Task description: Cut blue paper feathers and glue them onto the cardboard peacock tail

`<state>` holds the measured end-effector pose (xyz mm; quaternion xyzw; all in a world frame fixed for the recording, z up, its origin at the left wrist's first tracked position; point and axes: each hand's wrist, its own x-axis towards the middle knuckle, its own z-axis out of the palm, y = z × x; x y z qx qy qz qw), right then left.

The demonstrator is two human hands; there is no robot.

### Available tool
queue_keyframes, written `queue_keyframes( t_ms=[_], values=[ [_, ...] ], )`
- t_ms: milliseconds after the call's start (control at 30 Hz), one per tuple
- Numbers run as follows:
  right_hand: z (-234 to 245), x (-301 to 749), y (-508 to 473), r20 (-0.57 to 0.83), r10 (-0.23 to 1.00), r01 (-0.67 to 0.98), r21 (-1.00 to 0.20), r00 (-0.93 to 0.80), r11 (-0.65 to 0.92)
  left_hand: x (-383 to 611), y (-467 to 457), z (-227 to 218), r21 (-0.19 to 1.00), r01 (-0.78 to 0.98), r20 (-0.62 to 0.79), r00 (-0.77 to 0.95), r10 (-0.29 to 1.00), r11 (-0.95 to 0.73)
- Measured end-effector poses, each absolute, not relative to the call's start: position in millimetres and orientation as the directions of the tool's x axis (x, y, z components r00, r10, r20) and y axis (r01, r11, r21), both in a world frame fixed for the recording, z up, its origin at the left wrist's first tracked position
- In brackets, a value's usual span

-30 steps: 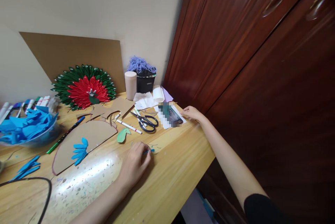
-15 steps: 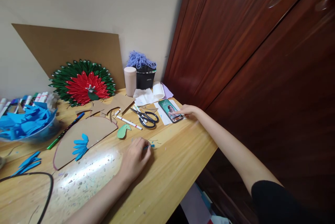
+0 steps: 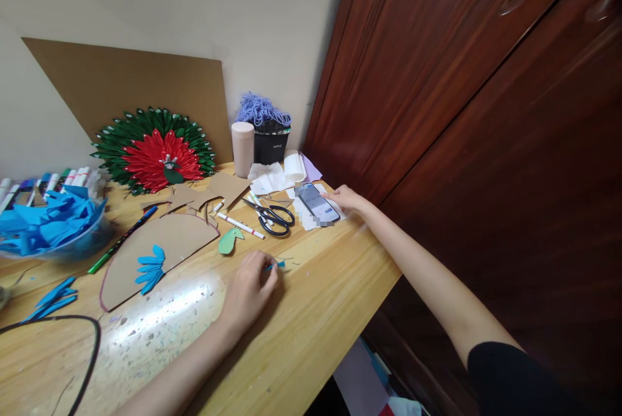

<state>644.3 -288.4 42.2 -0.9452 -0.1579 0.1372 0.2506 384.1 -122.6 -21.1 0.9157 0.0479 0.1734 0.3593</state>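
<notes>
My left hand (image 3: 249,285) rests on the wooden table with thumb and fingers pinched together. A small blue paper piece (image 3: 281,264) sticks out of the pinch; the fingers hide the rest of it. Over at the right, my right hand (image 3: 346,197) reaches a phone (image 3: 315,199), a finger stretched out at its right edge and nothing held. The phone lies lit on white paper, its screen pale with digits. Left of it are black-handled scissors (image 3: 275,219) and a green paper bird shape (image 3: 230,241). Blue petals (image 3: 150,269) fan out on a half-round cardboard piece (image 3: 179,234).
A clear bowl (image 3: 87,242) of blue paper stands at left, near loose blue strips (image 3: 53,299) and a black cable (image 3: 97,345). Behind are a red-and-green peacock craft (image 3: 160,157), a pinkish canister (image 3: 243,150) and a black box (image 3: 271,146). A dark wooden cabinet (image 3: 437,111) bounds the right.
The phone's screen has switched from a picture on green to a pale display with digits. My right finger has drawn back from mid-screen to the phone's edge. My left hand stays put.
</notes>
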Motion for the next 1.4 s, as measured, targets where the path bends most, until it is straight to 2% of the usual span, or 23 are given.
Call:
queue_keyframes(
  t_ms=[100, 200, 233, 267, 333, 367, 500, 600, 733, 933, 1167, 1400],
  values=[
    [48, 610, -263, 0.09, 0.414, 0.39, -0.558, 0.906, -0.732, 387, -118, -22, 0.735, 0.027, 0.247, 0.92, 0.305, -0.677],
    [44, 567, -234, 0.205, 0.59, 0.585, -0.572, 0.781, -0.575, 388, -110, -21, 0.786, 0.072, 0.218, 0.897, 0.385, -0.615],
    [40, 556, -228, 0.288, 0.677, 0.698, -0.543, 0.677, -0.467, 387, -107, -20, 0.801, 0.081, 0.212, 0.888, 0.408, -0.593],
    [35, 549, -225, 0.351, 0.713, 0.765, -0.503, 0.607, -0.403, 386, -104, -19, 0.813, 0.09, 0.206, 0.88, 0.428, -0.575],
    [23, 545, -231, 0.423, 0.715, 0.821, -0.417, 0.556, -0.391, 384, -99, -19, 0.816, 0.104, 0.203, 0.869, 0.452, -0.568],
    [16, 548, -239, 0.45, 0.678, 0.812, -0.384, 0.581, -0.44, 383, -98, -20, 0.808, 0.106, 0.211, 0.867, 0.451, -0.58],
    [-8, 575, -295, 0.501, 0.502, 0.7, -0.377, 0.705, -0.607, 383, -102, -23, 0.743, 0.061, 0.244, 0.902, 0.355, -0.667],
    [-19, 586, -327, 0.512, 0.443, 0.651, -0.353, 0.736, -0.673, 383, -109, -21, 0.718, 0.01, 0.23, 0.94, 0.251, -0.696],
    [-28, 586, -335, 0.503, 0.475, 0.667, -0.322, 0.722, -0.672, 383, -113, -18, 0.715, 0.0, 0.198, 0.959, 0.203, -0.699],
    [-33, 585, -330, 0.487, 0.508, 0.685, -0.316, 0.711, -0.656, 384, -111, -20, 0.742, 0.046, 0.16, 0.957, 0.243, -0.669],
    [-18, 598, -321, 0.552, 0.488, 0.714, -0.326, 0.676, -0.619, 384, -110, -22, 0.754, 0.079, 0.126, 0.957, 0.261, -0.653],
    [-8, 643, -284, 0.567, 0.534, 0.77, -0.349, 0.627, -0.534, 384, -110, -23, 0.768, 0.082, 0.099, 0.964, 0.245, -0.635]
  ],
)
